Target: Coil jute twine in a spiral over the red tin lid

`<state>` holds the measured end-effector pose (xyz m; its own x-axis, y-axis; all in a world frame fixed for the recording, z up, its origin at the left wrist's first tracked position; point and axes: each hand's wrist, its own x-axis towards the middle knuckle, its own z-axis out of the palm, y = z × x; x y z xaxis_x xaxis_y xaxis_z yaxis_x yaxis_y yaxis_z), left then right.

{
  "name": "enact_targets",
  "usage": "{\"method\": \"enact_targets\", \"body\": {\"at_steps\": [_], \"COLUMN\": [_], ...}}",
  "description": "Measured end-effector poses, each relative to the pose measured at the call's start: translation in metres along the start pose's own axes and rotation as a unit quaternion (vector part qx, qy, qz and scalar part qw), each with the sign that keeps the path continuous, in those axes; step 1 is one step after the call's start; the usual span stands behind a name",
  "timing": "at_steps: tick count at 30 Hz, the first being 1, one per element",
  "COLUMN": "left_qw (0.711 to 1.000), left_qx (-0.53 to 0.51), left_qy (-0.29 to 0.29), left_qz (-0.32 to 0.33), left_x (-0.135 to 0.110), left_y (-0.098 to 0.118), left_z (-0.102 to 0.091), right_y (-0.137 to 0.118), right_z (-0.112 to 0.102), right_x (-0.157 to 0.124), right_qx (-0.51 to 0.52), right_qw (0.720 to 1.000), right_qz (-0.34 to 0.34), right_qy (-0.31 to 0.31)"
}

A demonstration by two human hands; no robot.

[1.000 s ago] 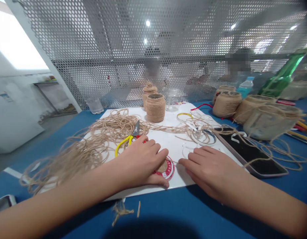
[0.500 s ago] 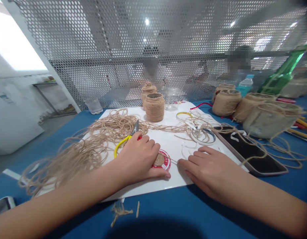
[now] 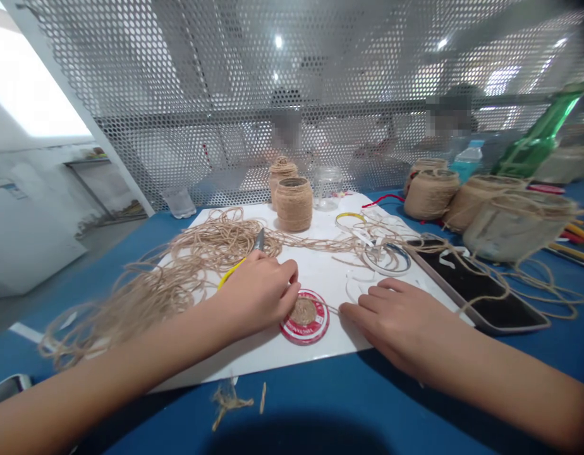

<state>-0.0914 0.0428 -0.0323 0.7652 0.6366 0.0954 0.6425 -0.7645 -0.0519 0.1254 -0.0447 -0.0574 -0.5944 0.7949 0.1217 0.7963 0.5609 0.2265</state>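
A round red-and-white disc (image 3: 305,333), printed like a tape reel, lies flat on the white board (image 3: 320,275). Coiled twine (image 3: 303,311) fills its centre. My left hand (image 3: 263,291) is at the disc's upper left edge, its fingers curled in; what they hold, if anything, is hidden. Under and behind that hand lie scissors (image 3: 231,273) with yellow handles, blades pointing away, largely covered. A short strand of twine runs from the coil to my right hand (image 3: 391,322), whose thumb and forefinger are pinched on it at the board's right side.
Loose twine (image 3: 225,237) is heaped at left. Twine-wrapped jars (image 3: 294,205) and a clear jar (image 3: 328,189) stand behind. At right are tape rolls (image 3: 391,260), a phone-like black slab (image 3: 481,291), more wrapped jars (image 3: 431,194) and a green bottle (image 3: 529,148).
My left hand has lifted back off the disc and curled its fingers, uncovering more of the disc. My right hand has stayed almost still.
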Motion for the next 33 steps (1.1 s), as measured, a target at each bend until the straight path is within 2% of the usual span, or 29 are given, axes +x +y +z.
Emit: {"method": "enact_targets", "body": {"at_steps": [10, 16, 19, 22, 25, 28, 33], "left_qw": [0.997, 0.996, 0.996, 0.991, 0.98, 0.971, 0.957], "left_qx": [-0.016, -0.018, -0.008, -0.015, -0.041, -0.047, 0.053], "left_qy": [-0.026, -0.023, 0.001, 0.021, 0.012, 0.018, 0.053], "left_qz": [0.075, 0.08, 0.088, 0.132, 0.196, 0.234, 0.281], "left_x": [-0.003, -0.001, -0.001, 0.0, 0.003, 0.004, 0.0], "left_y": [-0.003, -0.005, -0.007, -0.008, -0.009, -0.01, -0.004], "left_z": [-0.005, 0.0, 0.001, 0.004, 0.008, 0.008, 0.004], "right_y": [0.001, 0.003, 0.003, 0.001, 0.0, 0.0, 0.001], "right_z": [-0.003, 0.0, 0.002, 0.001, 0.001, 0.0, 0.003], "right_x": [0.0, -0.001, -0.001, -0.001, -0.002, -0.002, -0.001], "right_qx": [-0.015, -0.014, -0.015, -0.007, -0.004, -0.003, 0.0], "right_qw": [1.0, 0.999, 0.999, 0.999, 0.999, 0.999, 0.999], "right_qz": [0.009, 0.003, -0.002, -0.006, -0.007, -0.007, -0.008], "right_qy": [0.02, 0.035, 0.046, 0.044, 0.042, 0.044, 0.05]}}
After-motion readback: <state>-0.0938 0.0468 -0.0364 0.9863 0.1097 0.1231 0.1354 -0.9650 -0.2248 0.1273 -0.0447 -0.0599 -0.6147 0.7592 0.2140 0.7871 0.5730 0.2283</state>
